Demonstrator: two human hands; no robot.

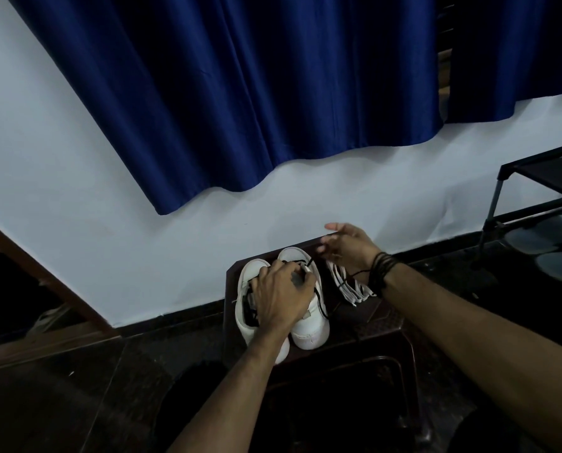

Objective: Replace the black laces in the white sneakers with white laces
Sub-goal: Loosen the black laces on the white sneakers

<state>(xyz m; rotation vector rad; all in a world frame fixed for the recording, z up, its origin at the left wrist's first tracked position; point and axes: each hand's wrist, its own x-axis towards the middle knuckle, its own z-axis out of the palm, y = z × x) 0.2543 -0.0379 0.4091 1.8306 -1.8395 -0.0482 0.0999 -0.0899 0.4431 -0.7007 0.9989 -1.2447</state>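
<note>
Two white sneakers stand side by side on a dark brown plastic stool, toes pointing away from me. My left hand lies over the tops of both, covering the left sneaker and the tongue of the right sneaker. A black lace hangs loose down the right sneaker's side. My right hand hovers above the stool's far edge with fingers spread, holding nothing. A bundle of white laces lies on the stool just right of the sneakers, under my right wrist.
A white wall with a dark blue curtain rises behind the stool. A black metal shoe rack stands at the right with grey footwear on its lower shelf. A wooden frame runs along the left. The floor is dark tile.
</note>
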